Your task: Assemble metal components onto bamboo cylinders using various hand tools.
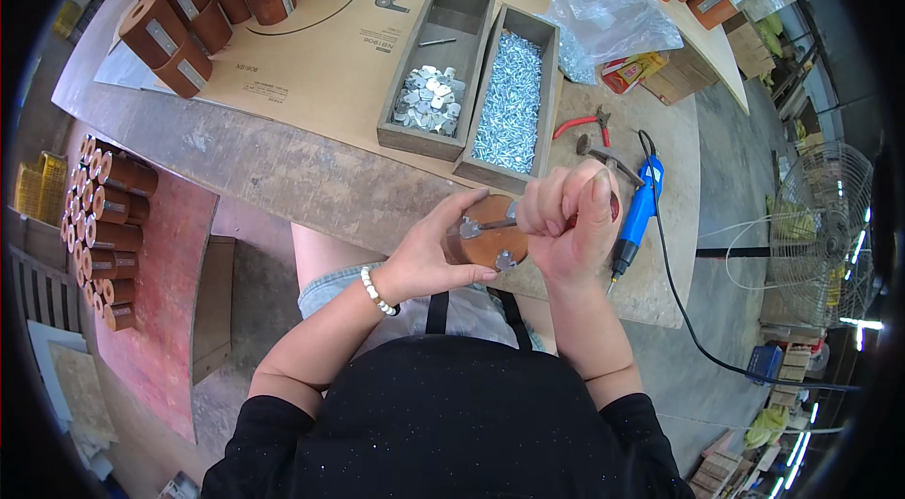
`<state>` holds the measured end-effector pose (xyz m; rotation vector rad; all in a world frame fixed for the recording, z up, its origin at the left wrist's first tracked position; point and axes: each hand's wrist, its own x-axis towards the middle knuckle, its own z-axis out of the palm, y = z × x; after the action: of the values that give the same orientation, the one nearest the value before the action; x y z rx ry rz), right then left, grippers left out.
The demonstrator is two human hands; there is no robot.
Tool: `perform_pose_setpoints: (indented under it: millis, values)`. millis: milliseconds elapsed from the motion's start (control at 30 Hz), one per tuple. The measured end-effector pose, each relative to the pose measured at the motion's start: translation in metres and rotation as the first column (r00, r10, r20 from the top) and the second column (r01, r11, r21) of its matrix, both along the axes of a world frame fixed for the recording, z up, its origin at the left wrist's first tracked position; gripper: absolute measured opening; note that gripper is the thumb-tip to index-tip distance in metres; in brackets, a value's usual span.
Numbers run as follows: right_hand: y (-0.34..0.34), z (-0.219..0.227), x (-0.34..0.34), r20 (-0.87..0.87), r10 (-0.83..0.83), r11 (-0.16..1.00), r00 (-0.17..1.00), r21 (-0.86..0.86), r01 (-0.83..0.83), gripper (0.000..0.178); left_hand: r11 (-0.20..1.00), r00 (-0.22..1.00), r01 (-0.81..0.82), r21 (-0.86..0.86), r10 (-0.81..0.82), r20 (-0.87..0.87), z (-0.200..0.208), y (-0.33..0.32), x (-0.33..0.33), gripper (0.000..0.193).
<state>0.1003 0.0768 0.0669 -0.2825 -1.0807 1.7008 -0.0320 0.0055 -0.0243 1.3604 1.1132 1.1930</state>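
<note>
Wooden disc (490, 233) — half hidden by hands

Wooden cylinder (487, 233): round, reddish-brown, flat end face turned up toward the camera; held at the near edge of the counter (311, 180). Two small silver metal tabs (469, 228) sit on the face, one at left, one at lower right. Screwdriver (500, 225): thin metal shaft lying across the face, red handle mostly hidden.
</note>
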Motion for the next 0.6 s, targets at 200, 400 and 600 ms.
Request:
perform_pose_setpoints:
  millis: [200, 400, 600]
  values:
    - [0.001, -0.005, -0.002, 0.015, 0.025, 0.999, 1.0, 0.022, -0.025, 0.032, 1.0, 1.0, -0.004, 0.023, 0.005, -0.006, -0.003, 0.0, 0.0, 0.09]
    - [-0.001, 0.0, -0.003, 0.096, 0.1, 0.988, 0.99, 0.105, -0.109, 0.027, 1.0, 1.0, 0.004, 0.026, -0.003, -0.017, -0.001, 0.001, -0.001, 0.09]
    - [-0.008, 0.007, -0.006, 0.318, 0.062, 0.967, 0.946, 0.217, -0.136, 0.043, 0.971, 0.991, -0.042, 0.236, 0.071, -0.114, 0.022, 0.004, -0.011, 0.082]
